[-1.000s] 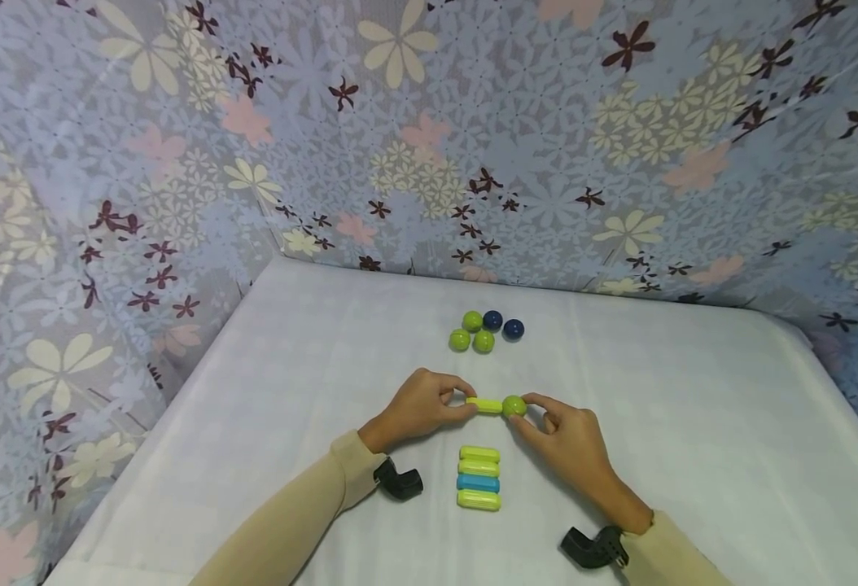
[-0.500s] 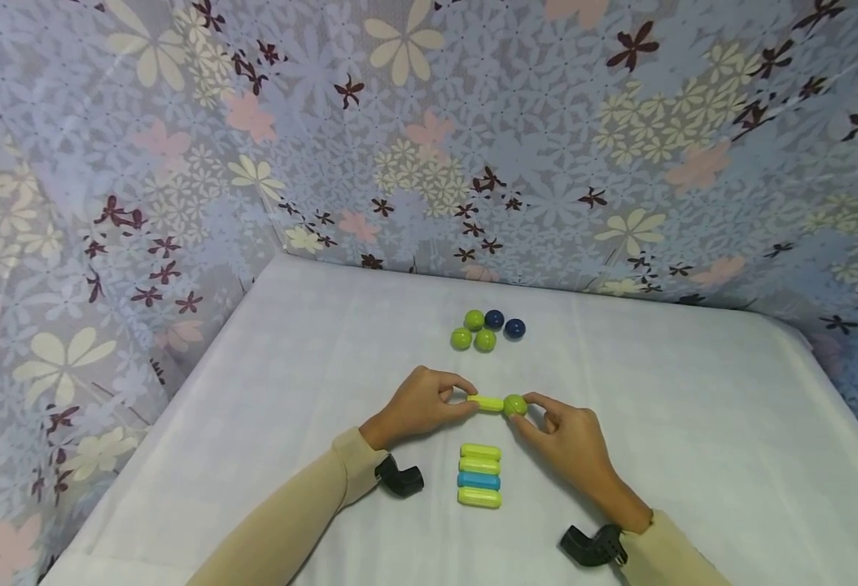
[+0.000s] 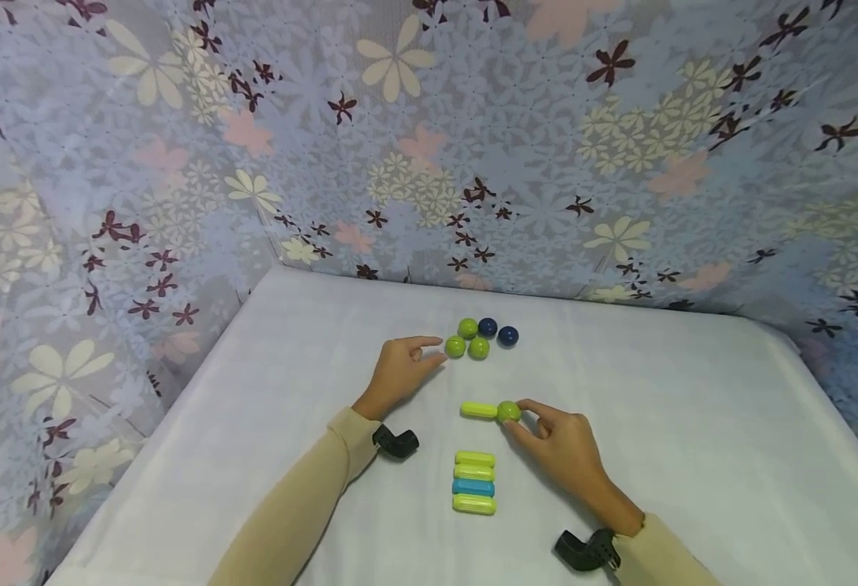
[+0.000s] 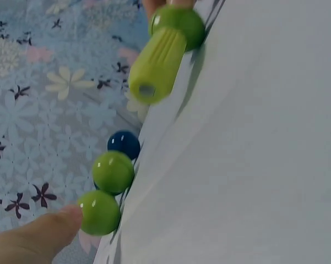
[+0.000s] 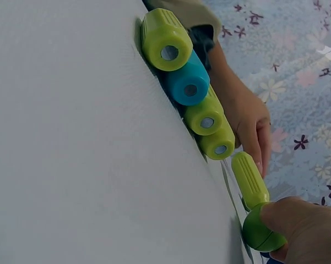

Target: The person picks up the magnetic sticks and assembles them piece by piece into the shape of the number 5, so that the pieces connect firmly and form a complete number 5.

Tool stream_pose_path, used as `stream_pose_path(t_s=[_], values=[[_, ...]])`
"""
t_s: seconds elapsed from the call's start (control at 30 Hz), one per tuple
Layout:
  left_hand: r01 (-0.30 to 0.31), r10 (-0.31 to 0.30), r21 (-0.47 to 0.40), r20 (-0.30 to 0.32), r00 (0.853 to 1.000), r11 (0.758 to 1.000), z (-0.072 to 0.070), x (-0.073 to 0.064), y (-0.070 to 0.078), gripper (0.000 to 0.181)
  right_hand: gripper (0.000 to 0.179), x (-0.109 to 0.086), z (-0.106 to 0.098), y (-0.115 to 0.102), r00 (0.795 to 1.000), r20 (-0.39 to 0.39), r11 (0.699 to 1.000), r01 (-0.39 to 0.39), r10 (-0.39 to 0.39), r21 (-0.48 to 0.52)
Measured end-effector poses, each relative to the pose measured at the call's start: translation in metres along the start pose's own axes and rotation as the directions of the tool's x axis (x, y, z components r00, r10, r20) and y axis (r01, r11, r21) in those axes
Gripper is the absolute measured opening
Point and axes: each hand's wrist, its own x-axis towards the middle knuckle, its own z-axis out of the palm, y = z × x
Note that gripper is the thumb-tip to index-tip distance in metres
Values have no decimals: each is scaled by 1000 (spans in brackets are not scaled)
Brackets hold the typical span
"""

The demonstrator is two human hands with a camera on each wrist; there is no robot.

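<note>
Joined piece: a glossy lime-green ball (image 3: 509,412) sits at one end of a slim yellow-green ribbed rod (image 3: 479,410), the two in line, over the middle of the white cloth-covered table (image 3: 656,423).
Ball's look: round, shiny and plastic-looking, with a thin seam line in the right wrist view.
Rod's look: lengthwise grooves, a tapered free end pointing left, and a small grey disc in the end face; whether it touches the cloth cannot be told.
Right hand (image 3: 564,443): thumb and fingers pinch the ball, with the rod clear of them.
Left hand (image 3: 403,366): thumb and forefinger spread apart, just beside the leftmost green ball (image 3: 455,347); whether a fingertip touches it cannot be told.
Ball cluster: that ball, two more glossy green balls (image 3: 479,348) and two shiny navy-blue balls (image 3: 508,336) lie close together beyond the joined piece.
Spare rods: three yellow-green ribbed rods (image 3: 474,505) and one blue ribbed rod (image 3: 473,487) lie side by side on the near side, the blue one second from the nearest.
Backdrop: grey-blue flower-patterned fabric (image 3: 531,203) behind the table.
</note>
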Motion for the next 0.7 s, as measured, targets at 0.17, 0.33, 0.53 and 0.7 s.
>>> stream_pose_path(t_s=[0.17,0.33,0.53,0.7], values=[[9,-9,18,12,1000,1000,2,12,-4,39,33,1,0,-1,1000,14,1000,-17,17,4],[-19,17,43,47,999,999,4,19,-5,43,33,0,3,-4,1000,16,1000,-24,24,11],[-33,28,87,57,998,996,4,21,-1,42,32,0,3,-5,1000,8,1000,-13,13,1],[-32,26,109,55,998,994,6,21,3,38,32,-1,1,-3,1000,13,1000,-16,16,-9]])
